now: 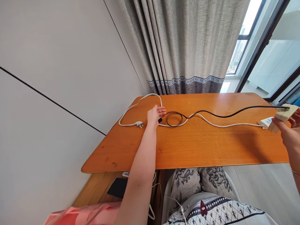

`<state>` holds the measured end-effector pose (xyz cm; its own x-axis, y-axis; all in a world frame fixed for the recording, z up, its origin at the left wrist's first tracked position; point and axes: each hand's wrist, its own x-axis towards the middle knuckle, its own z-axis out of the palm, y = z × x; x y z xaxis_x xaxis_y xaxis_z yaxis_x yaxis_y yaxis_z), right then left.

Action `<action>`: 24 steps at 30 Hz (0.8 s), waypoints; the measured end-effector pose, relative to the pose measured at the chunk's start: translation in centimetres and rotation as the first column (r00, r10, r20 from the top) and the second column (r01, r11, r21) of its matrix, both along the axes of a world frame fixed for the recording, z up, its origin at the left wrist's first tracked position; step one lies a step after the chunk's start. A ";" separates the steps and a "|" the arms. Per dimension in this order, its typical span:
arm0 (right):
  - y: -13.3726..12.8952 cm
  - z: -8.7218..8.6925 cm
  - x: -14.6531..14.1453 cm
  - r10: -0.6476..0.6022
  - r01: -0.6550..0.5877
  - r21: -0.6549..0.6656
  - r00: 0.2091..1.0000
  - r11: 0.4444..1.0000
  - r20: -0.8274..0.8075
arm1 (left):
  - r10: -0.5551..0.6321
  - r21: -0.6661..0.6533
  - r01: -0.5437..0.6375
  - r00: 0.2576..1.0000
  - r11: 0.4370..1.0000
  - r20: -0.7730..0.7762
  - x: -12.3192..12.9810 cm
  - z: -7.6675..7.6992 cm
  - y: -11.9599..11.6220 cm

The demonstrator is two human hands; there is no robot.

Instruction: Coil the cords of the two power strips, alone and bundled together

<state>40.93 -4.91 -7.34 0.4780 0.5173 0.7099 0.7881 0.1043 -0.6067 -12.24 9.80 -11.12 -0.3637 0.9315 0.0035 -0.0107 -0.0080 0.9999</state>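
My left hand (154, 116) is over the left half of the table, its fingers stretched out to the right. Right beside its palm lies a small black plug (160, 120), partly hidden; whether they touch I cannot tell. At the far right, my right hand (289, 126) grips a cream power strip (286, 113), lifted off the tabletop. A black cable (225, 116) runs from this strip leftward and forms a loop by the black plug. Behind the cream strip, a white power strip (265, 122) is partly covered. Its white cable (231, 125) leads left to a white three-pin plug (139, 124).
Everything lies on an orange-brown wooden table (199, 150). A grey wall (58, 78) borders its left side, and a curtain (194, 43) hangs behind. Below the front edge are a dark flat object (117, 187), thin white cords (172, 198) and pink fabric (93, 215).
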 end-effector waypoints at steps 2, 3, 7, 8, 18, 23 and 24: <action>0.1 -0.5 1.0 0.097 -0.086 0.098 0.989 0.991 -0.113 | 0.057 0.043 -0.051 0.987 0.998 -0.151 -0.4 -0.5 0.4; 0.2 -0.8 1.5 0.106 -0.088 0.116 0.982 0.989 -0.158 | 0.054 0.059 -0.041 0.969 0.997 -0.239 -0.4 -0.8 0.5; 0.9 -1.7 3.0 0.155 -0.088 0.206 0.929 0.975 -0.336 | -0.061 0.080 0.108 0.892 0.991 -0.448 1.0 -1.8 0.4; 1.0 -1.9 3.1 0.163 -0.087 0.220 0.920 0.972 -0.356 | -0.092 0.089 0.155 0.867 0.984 -0.490 1.5 -2.0 0.2; 0.5 -2.5 2.5 0.139 -0.078 0.185 0.927 0.980 -0.348 | -0.326 -0.155 0.595 0.191 0.789 -0.926 6.7 -3.6 -1.1; 0.8 -3.0 2.7 0.133 -0.077 0.183 0.941 0.980 -0.312 | -0.259 -0.054 0.535 0.317 0.843 -0.912 8.1 -3.9 -0.8; 0.7 -3.0 2.6 0.088 -0.044 0.160 0.957 0.986 -0.277 | -0.217 0.006 0.489 0.399 0.872 -0.891 7.9 -3.8 -0.6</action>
